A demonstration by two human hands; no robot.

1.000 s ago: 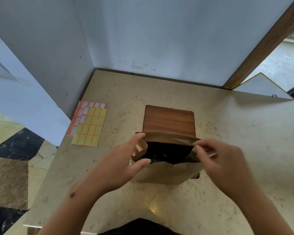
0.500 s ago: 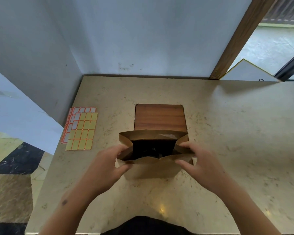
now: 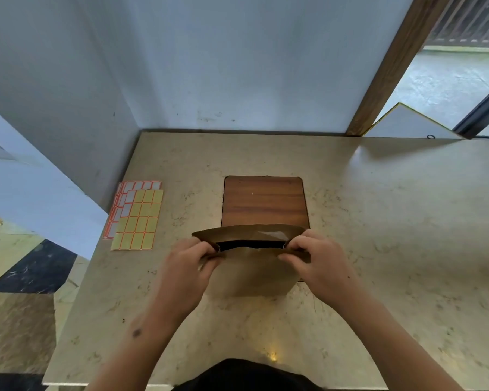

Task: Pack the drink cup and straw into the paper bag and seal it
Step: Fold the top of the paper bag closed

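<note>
A brown paper bag (image 3: pixel 251 273) stands upright on the beige stone table, over the near end of a wooden board (image 3: pixel 264 201). Its mouth is pressed down to a narrow dark slit. My left hand (image 3: pixel 191 266) pinches the left corner of the bag's top edge. My right hand (image 3: pixel 312 256) pinches the right corner. Something pale and shiny shows on the bag's far lip near my right fingers. The inside of the bag is dark, so the cup and straw are hidden.
Sheets of yellow and orange-bordered stickers (image 3: pixel 137 217) lie at the table's left edge (image 3: pixel 91 263). White walls close the back and left. A wooden post (image 3: pixel 393 60) rises at the back right beside a white board (image 3: pixel 407 125).
Both hands have taken the bag's top corners and pulled them outward, so the wide-open mouth has flattened to a slit. The camera has tilted more squarely over the table.
</note>
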